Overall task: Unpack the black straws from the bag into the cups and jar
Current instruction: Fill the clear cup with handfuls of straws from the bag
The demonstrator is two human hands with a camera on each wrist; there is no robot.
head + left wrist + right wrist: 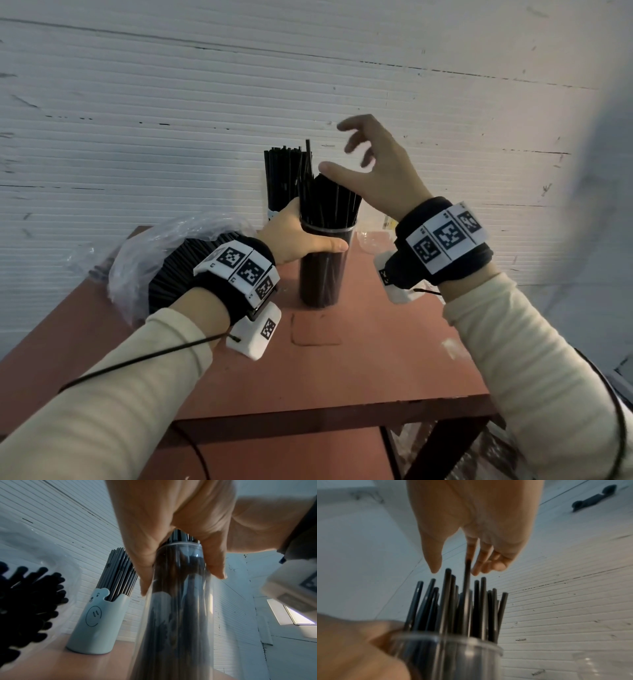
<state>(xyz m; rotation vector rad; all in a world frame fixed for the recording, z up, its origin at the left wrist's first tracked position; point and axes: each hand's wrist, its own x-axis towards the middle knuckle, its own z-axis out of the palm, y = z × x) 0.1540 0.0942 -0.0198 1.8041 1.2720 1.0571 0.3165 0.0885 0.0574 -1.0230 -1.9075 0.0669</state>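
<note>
A tall clear jar (322, 270) packed with black straws (334, 202) stands mid-table. My left hand (301, 236) grips it just under the rim; the left wrist view shows the fingers (147, 566) and thumb wrapped round the jar (178, 608). My right hand (356, 154) hovers over the straw tops with fingers spread and holds nothing. In the right wrist view its fingertips (477, 569) hang just above the straws (464, 608), one of which stands taller. The clear bag (161, 253) of black straws lies at the left.
A pale bear-faced cup (101, 626) full of straws (284, 174) stands behind the jar, near the white wall. Part of a clear cup (371, 241) shows behind my right wrist. The red-brown table (359, 359) has its front edge close to me.
</note>
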